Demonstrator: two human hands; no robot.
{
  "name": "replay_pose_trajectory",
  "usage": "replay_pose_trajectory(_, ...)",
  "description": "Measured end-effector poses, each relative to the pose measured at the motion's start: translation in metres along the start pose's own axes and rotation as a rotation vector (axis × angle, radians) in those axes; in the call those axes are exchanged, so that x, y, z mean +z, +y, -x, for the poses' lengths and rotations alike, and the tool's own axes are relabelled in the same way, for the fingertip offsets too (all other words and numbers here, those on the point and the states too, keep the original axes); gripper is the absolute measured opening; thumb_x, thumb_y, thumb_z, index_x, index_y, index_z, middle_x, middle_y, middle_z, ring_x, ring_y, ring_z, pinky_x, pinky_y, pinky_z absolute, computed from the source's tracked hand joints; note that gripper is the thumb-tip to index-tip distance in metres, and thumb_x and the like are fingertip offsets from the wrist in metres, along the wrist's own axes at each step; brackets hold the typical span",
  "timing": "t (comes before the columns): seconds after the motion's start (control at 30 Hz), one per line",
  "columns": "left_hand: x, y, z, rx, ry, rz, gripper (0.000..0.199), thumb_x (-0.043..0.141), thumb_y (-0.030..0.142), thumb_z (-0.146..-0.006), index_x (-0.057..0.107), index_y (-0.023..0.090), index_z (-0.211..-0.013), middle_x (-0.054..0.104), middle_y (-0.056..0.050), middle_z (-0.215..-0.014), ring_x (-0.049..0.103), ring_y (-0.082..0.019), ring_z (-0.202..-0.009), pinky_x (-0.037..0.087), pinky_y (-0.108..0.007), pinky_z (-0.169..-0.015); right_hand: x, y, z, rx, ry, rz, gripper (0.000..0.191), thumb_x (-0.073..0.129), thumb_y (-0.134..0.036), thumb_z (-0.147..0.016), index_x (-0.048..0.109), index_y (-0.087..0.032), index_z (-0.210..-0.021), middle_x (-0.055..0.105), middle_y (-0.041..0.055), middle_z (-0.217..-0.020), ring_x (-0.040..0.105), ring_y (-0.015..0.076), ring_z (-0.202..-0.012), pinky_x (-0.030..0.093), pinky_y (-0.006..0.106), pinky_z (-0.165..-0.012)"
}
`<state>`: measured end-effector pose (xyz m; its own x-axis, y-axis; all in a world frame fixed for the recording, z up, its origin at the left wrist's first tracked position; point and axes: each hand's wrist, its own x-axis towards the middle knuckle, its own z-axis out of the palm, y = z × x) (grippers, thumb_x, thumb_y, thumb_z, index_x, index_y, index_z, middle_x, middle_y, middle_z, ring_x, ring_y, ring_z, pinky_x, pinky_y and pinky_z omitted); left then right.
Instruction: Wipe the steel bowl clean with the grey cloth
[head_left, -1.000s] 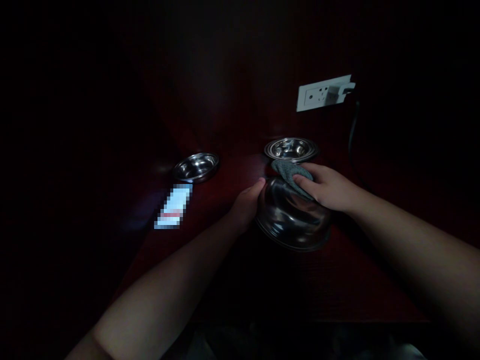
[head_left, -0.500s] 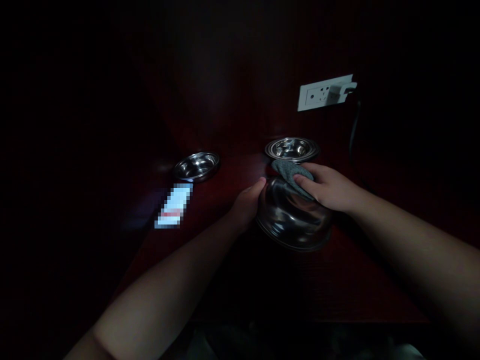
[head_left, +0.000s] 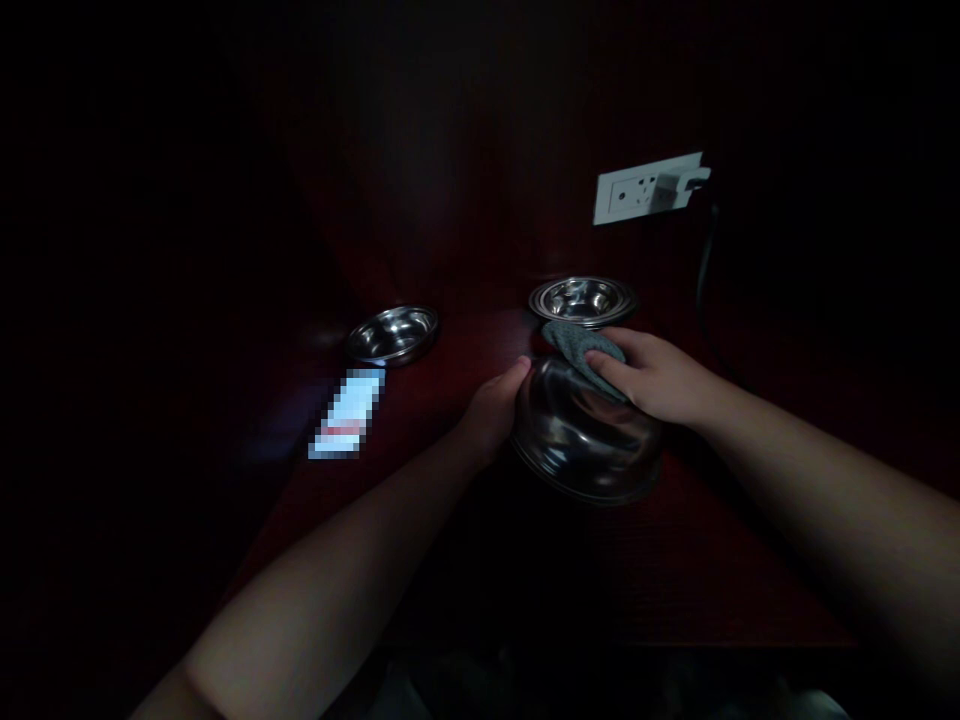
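A shiny metal bowl (head_left: 589, 445) is tilted in front of me, its rounded outside turned up and its rim toward the lower side. My left hand (head_left: 495, 405) grips the bowl at its left edge, thumb on the outside and the other fingers mostly hidden. In my right hand (head_left: 649, 375) is a grey-green cloth (head_left: 581, 350), pinched between thumb and fingers and pressed on the upper part of the bowl. Just beyond the cloth stands a stack of metal bowls (head_left: 583, 300), open side up.
Another metal bowl (head_left: 394, 335) sits at the left on the dark red table (head_left: 442, 390). A lit, blurred-out phone screen (head_left: 349, 415) lies before it. On the back wall is a white socket plate (head_left: 637, 190) with a plug and a hanging cable (head_left: 703, 265).
Almost nothing differs. Both hands, the bowl and the cloth keep nearly the same place; the view has shifted very slightly.
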<state>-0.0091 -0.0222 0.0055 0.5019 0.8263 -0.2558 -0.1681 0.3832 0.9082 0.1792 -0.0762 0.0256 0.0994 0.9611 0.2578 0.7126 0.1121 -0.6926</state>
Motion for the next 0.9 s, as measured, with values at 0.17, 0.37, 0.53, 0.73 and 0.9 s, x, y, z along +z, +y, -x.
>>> replay_pose_trajectory(0.17, -0.0007, -0.0008, -0.0005, 0.002, -0.009, 0.006, 0.037, 0.060, 0.050, -0.083, 0.072, 0.015, -0.081, 0.074, -0.008, -0.077, 0.069, -0.021, -0.076, 0.049, -0.035, -0.082, 0.0001, 0.0010, -0.0006, -0.014, 0.001, -0.008, 0.025, 0.049, -0.041, -0.090, 0.062, -0.020, -0.094, 0.069, 0.0051, -0.087, 0.064, 0.0216, -0.077, 0.048, 0.033, -0.069)
replay_pose_trajectory(0.37, 0.0001, 0.0002, 0.0006, -0.009, -0.012, 0.009, 0.036, 0.059, 0.049, -0.085, 0.072, 0.015, -0.080, 0.074, -0.008, -0.074, 0.069, -0.020, -0.073, 0.050, -0.034, -0.080, 0.0000, -0.0004, 0.0000, -0.008, -0.001, -0.012, 0.026, 0.049, -0.041, -0.090, 0.062, -0.020, -0.095, 0.070, 0.0055, -0.087, 0.065, 0.0220, -0.077, 0.049, 0.034, -0.068)
replay_pose_trajectory(0.53, 0.0009, 0.0004, 0.0010, -0.003, 0.007, 0.011, 0.035, 0.061, 0.049, -0.083, 0.072, 0.015, -0.078, 0.074, -0.008, -0.074, 0.069, -0.020, -0.074, 0.050, -0.034, -0.080, -0.0005, -0.0012, 0.0005, -0.013, 0.005, 0.006, 0.026, 0.049, -0.041, -0.090, 0.063, -0.020, -0.095, 0.070, 0.0055, -0.087, 0.065, 0.0219, -0.077, 0.049, 0.034, -0.068)
replay_pose_trajectory(0.73, 0.0001, -0.0001, 0.0006, 0.001, -0.012, 0.002, 0.037, 0.060, 0.050, -0.083, 0.073, 0.015, -0.080, 0.074, -0.008, -0.076, 0.069, -0.022, -0.079, 0.049, -0.034, -0.083, -0.0011, -0.0013, 0.0008, -0.021, 0.012, 0.031, 0.027, 0.049, -0.041, -0.090, 0.063, -0.020, -0.096, 0.071, 0.0057, -0.089, 0.066, 0.0229, -0.080, 0.050, 0.033, -0.068)
replay_pose_trajectory(0.9, 0.0002, -0.0005, 0.0004, 0.001, -0.011, 0.005, 0.037, 0.059, 0.050, -0.084, 0.072, 0.016, -0.077, 0.074, -0.009, -0.079, 0.068, -0.021, -0.079, 0.048, -0.035, -0.083, -0.0013, -0.0001, 0.0003, -0.029, 0.009, 0.033, 0.027, 0.048, -0.042, -0.090, 0.063, -0.020, -0.096, 0.071, 0.0058, -0.088, 0.066, 0.0236, -0.082, 0.050, 0.034, -0.070)
